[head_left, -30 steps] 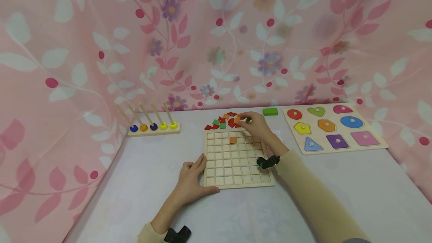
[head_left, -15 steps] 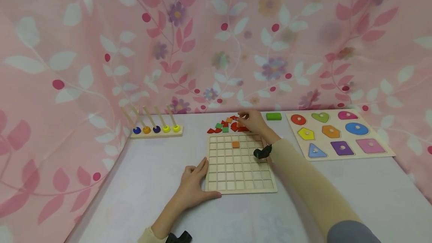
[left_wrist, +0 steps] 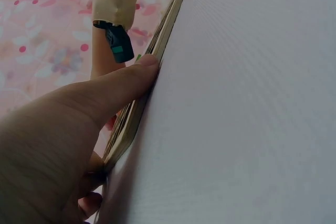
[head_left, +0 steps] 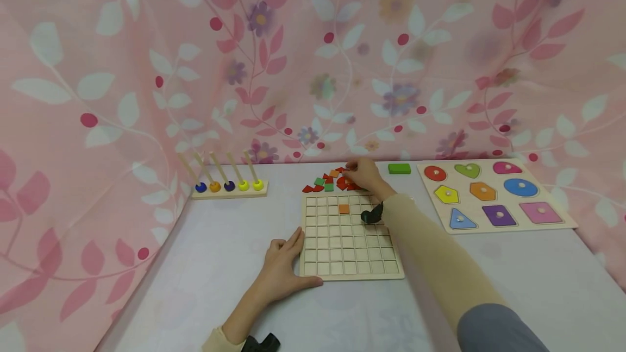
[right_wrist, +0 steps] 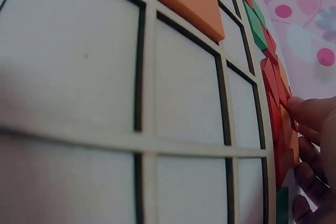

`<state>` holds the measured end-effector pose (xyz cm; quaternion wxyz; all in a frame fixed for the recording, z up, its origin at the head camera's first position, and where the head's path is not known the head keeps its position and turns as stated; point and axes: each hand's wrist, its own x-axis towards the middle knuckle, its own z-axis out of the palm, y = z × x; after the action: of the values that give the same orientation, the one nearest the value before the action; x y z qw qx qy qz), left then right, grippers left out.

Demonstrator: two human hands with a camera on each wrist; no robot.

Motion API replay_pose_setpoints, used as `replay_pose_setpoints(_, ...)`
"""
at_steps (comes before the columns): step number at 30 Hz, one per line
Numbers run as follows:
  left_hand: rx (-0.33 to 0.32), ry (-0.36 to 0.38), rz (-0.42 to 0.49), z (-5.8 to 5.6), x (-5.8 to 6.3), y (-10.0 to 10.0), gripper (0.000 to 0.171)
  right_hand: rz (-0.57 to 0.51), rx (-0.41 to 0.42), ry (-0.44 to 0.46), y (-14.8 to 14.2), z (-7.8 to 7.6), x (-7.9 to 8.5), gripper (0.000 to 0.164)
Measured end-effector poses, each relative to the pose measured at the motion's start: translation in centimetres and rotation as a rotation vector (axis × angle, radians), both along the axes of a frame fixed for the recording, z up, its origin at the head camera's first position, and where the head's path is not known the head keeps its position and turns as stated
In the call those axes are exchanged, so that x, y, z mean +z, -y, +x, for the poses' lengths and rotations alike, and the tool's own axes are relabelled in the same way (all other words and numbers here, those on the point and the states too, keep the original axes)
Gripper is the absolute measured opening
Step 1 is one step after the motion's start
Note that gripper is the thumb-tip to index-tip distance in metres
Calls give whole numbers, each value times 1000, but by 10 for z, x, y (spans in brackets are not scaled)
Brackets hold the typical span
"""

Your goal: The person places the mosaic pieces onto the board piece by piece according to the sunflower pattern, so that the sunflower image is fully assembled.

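Note:
A square wooden grid board (head_left: 324, 269) lies on the white table, with one orange square tile (head_left: 344, 209) in its upper part. My left hand (head_left: 281, 270) is at the board's near left corner, its thumb along the near edge and its fingertips against the left side. Beyond the far edge lies a loose heap of red, green and orange pieces, among them a green tile (head_left: 329, 187). My right hand (head_left: 367, 175) reaches over the board to the heap. In the right wrist view its thumb (right_wrist: 310, 109) touches the pieces; I cannot tell whether it pinches one.
At the back left stands a peg stand (head_left: 230, 194) with upright sticks and coloured beads. A green block (head_left: 399, 169) lies behind the right hand. A shape puzzle board (head_left: 469, 216) with knobbed pieces is on the right. A floral curtain (head_left: 313, 69) hangs behind the table.
The right hand moves slightly away from an orange piece and in among the heap's pieces. The left hand stays at the board's corner. The head view has shifted slightly.

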<state>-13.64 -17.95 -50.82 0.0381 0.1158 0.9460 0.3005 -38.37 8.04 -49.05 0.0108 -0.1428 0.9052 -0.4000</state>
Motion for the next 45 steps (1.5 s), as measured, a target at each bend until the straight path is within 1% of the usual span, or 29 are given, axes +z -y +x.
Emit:
replay_pose_setpoints(5,2,3,2,1,1,-1,124,39,-57,6,4,1,-1,35)
replay_pose_setpoints(7,4,12,5,2,1,-2,124,52,-73,-7,5,2,-1,33)
replay_pose_setpoints(12,4,22,-2,4,2,-3,123,48,-88,-12,4,6,-1,31)
replay_pose_setpoints(17,4,19,-6,4,1,-4,123,44,-84,-9,3,5,-4,30)
replay_pose_setpoints(21,7,22,-2,4,1,-5,123,39,-74,-24,1,5,-6,30)
replay_pose_setpoints(27,8,29,1,5,1,-5,123,67,-64,-40,-3,4,-8,29)
replay_pose_setpoints(33,4,3,-14,3,0,-3,123,34,-38,-70,-6,5,-3,32)
replay_pose_setpoints(35,7,4,-13,2,0,-2,123,24,-28,-82,-6,6,0,32)
replay_pose_setpoints(39,16,17,1,2,1,-1,123,-8,10,-94,-3,12,4,32)
replay_pose_setpoints(45,19,25,20,0,2,-1,122,-61,74,-105,3,28,10,30)
